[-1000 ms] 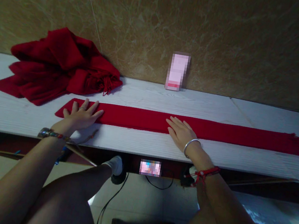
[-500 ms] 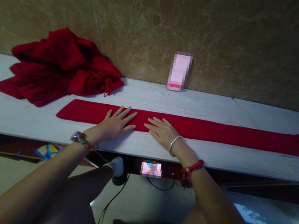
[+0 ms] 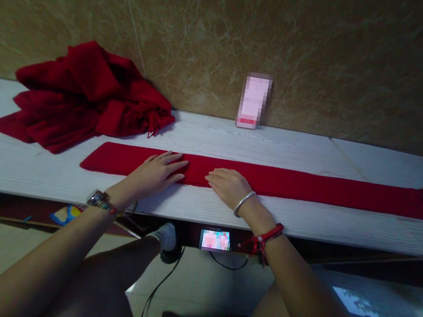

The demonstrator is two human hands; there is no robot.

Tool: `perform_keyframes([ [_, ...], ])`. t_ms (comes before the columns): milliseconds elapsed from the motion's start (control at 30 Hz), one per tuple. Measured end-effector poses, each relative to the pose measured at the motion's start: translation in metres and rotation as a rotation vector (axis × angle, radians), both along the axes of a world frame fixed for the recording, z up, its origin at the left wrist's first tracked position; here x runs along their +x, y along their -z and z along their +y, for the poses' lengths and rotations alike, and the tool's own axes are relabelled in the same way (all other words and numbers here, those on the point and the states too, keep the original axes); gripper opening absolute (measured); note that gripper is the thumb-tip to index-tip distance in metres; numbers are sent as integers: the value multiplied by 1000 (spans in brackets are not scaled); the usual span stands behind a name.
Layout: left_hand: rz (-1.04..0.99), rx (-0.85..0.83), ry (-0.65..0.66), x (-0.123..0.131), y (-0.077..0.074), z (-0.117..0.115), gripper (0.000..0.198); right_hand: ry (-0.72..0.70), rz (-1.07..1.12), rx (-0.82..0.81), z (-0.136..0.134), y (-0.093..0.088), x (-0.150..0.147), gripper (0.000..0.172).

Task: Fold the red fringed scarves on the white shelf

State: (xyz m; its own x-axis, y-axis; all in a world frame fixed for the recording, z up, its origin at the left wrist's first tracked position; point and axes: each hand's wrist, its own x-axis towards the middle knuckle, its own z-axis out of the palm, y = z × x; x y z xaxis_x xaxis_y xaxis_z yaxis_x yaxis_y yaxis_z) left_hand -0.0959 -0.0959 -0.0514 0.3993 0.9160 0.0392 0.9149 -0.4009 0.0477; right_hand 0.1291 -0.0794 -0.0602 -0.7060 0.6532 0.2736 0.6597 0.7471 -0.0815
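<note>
A long red scarf [image 3: 322,189] lies flat in a narrow strip along the white table, its fringe at the far right and a slanted end at the left. My left hand [image 3: 159,171] rests palm down on its left part, fingers stretched out and somewhat apart. To the right of it, my right hand [image 3: 229,185] lies flat on the same scarf, fingers extended and close together. A short stretch of red cloth shows between the hands. Neither hand grips the fabric.
Crumpled red cloth with fringe [image 3: 84,101] is heaped at the back left against the marbled wall [image 3: 215,36]. A blurred pink phone-like object [image 3: 254,101] leans there too. Under the white tabletop [image 3: 277,147] are a blue-and-yellow packet [image 3: 66,215], a lit screen [image 3: 215,240] and cables.
My left hand has slid slightly left along the scarf. The fingers of my right hand have drawn closer together, with that hand in nearly the same place. The scarf lies as before.
</note>
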Motion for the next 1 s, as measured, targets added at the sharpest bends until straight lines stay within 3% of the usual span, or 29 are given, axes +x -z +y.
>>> perform_keyframes([
  [267, -45, 131, 200, 3, -4, 1, 35, -62, -81, 77, 1, -5, 4, 25],
  [667, 17, 151, 275, 9, -11, -1, 34, -53, -68, 57, 0, -1, 3, 21],
  [1000, 135, 121, 225, 18, -18, -6, 39, 7, -231, 50, -11, -21, -6, 27],
])
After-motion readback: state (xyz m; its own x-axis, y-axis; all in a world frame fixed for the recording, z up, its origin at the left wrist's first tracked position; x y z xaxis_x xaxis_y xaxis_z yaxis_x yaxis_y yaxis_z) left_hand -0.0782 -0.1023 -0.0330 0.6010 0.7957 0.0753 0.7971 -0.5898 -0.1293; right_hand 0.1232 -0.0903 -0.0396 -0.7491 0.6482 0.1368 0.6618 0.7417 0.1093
